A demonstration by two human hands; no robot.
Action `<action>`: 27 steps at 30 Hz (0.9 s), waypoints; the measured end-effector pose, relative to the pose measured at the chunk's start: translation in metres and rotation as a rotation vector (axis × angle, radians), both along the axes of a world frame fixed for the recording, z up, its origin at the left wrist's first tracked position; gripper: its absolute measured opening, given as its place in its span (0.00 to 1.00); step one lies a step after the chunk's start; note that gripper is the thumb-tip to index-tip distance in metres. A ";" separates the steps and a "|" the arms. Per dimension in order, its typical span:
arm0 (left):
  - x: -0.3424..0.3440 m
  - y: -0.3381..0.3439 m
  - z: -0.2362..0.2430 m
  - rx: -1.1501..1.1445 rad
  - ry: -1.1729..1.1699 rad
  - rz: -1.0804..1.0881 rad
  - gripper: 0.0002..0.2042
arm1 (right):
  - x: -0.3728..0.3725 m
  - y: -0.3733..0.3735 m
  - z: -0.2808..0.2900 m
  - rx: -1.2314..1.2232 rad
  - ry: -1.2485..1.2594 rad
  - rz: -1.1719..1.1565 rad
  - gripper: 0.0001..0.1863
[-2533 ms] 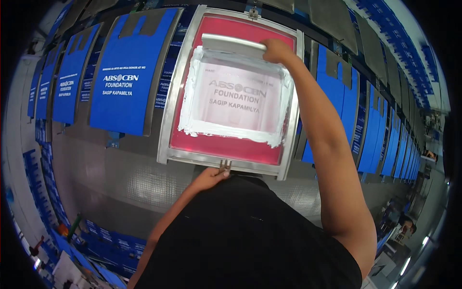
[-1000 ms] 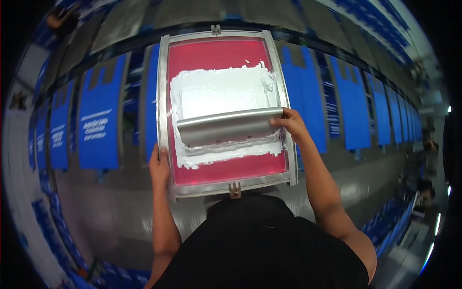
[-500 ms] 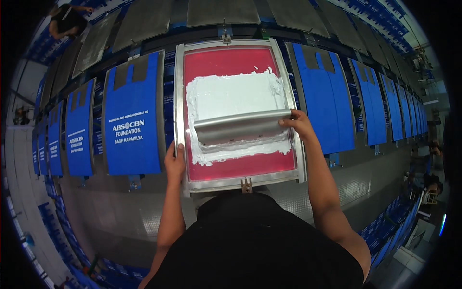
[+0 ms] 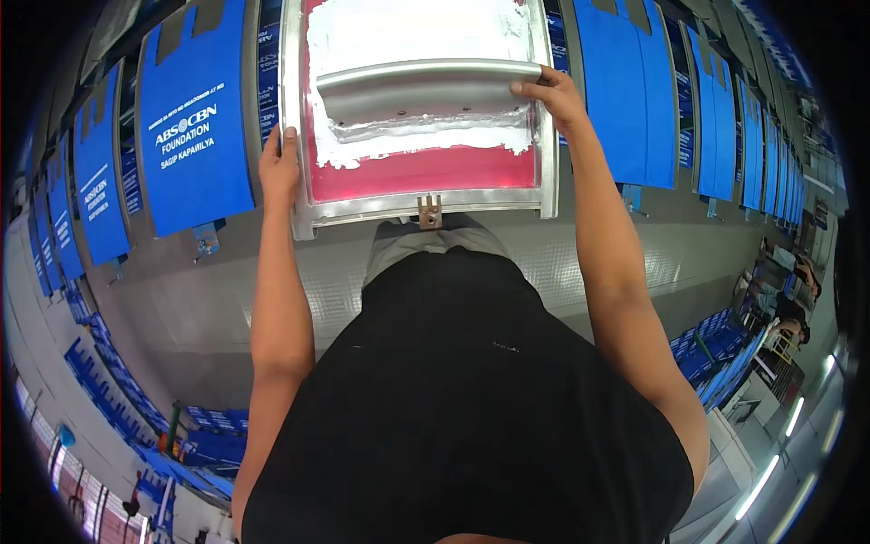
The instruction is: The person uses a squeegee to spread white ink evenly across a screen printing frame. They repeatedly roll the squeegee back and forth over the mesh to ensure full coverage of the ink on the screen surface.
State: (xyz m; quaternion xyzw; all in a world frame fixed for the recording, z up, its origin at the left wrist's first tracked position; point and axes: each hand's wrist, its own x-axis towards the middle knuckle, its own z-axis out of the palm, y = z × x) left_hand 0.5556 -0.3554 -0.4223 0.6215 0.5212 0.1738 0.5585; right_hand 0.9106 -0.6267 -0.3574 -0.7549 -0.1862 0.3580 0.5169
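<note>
A silver screen frame (image 4: 546,172) with pink mesh (image 4: 417,170) lies before me, white ink (image 4: 412,32) spread thickly over it. A long metal squeegee (image 4: 412,82) lies across the ink, low on the mesh. My right hand (image 4: 555,100) grips the squeegee's right end, thumb on its face. My left hand (image 4: 279,165) is closed round the left side rail of the frame. A small metal clamp (image 4: 430,211) is at the middle of the frame's near edge, just above my waist.
Blue printed fabric pieces (image 4: 195,136) lie on flat boards in a long row to the left; more blue pieces (image 4: 621,109) extend right. A metallic floor (image 4: 553,272) shows beneath. Other people (image 4: 784,308) are at the far right.
Since the oldest frame, my right hand has brought the squeegee toward me, ink now covers the design, and my left hand has shifted from the near clamp to the side rail. The view has tilted since.
</note>
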 end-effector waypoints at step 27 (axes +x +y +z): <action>0.053 -0.040 0.100 0.727 0.421 -1.098 0.08 | -0.098 -0.016 0.046 -0.482 -0.956 0.596 0.19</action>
